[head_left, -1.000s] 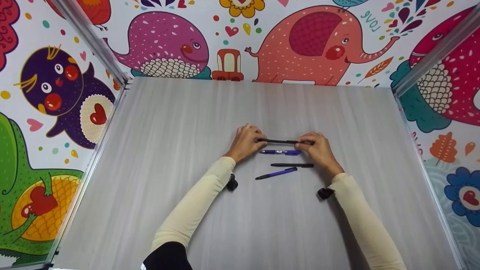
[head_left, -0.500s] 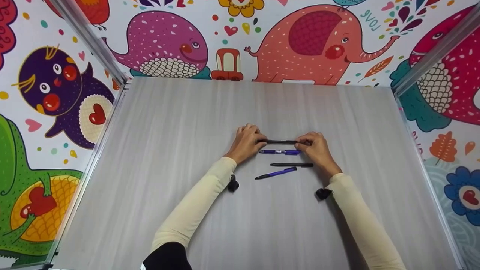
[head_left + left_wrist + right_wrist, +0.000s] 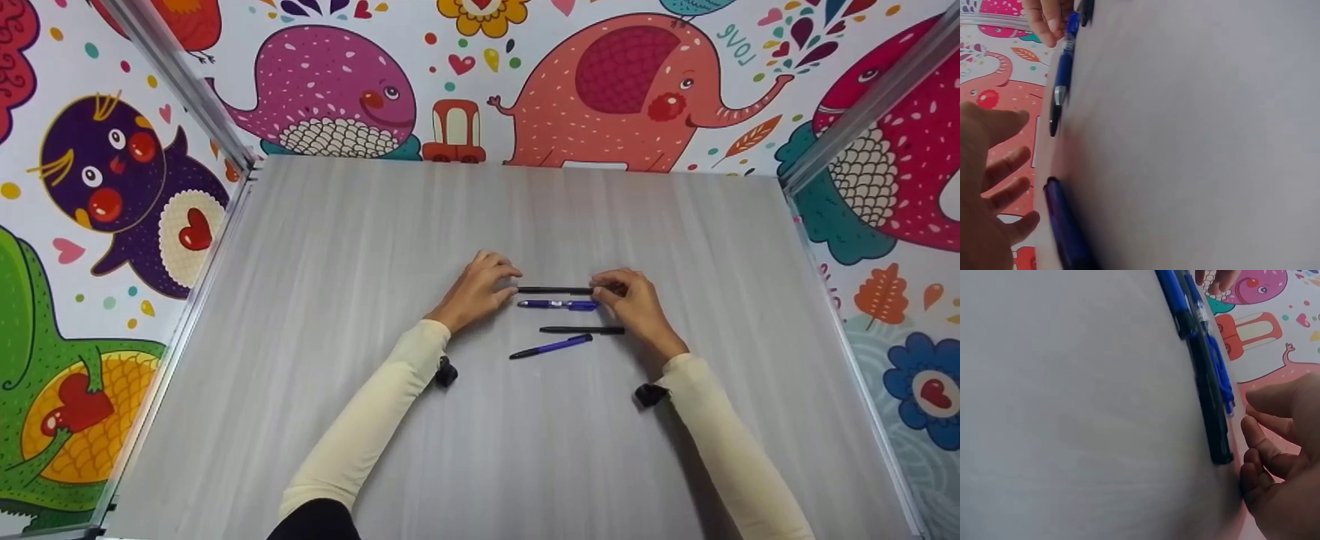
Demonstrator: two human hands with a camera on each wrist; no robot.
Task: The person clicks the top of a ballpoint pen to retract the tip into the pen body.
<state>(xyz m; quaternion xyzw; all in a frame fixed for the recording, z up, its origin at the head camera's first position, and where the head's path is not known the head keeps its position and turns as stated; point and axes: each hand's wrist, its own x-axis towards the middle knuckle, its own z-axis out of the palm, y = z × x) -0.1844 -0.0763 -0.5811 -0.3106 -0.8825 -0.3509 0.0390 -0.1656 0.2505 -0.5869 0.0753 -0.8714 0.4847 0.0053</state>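
Fingers [image 3: 1013,162] of the left hand [image 3: 472,292] stand spread and hold nothing, with a wide gap at the thumb. That thumb is just beside the left end of the far black pen [image 3: 555,290]; whether it touches is not certain. Fingers of the right hand [image 3: 637,306] are bent about the right end of the same pen and cover it — whether they pinch it or merely lie on either side, I cannot tell.

Four pens are noted. The far black pen runs crosswise between the two hands. Just on the near side of it, and nearly parallel, lies the labelled blue pen [image 3: 557,304] on the tabletop [image 3: 375,225], its right end close to the right hand. Nearer the person is the second black pen [image 3: 583,330], also crosswise. Nearest is the slanted pen [image 3: 552,347], black at its left part and blue-purple further along — its right end raised toward the second black pen.

Both arms wear cream sleeves [image 3: 375,420]. Beyond the tabletop stands a printed wall [image 3: 480,82] bearing cartoon animals, with metal posts [image 3: 180,82] at the corners.
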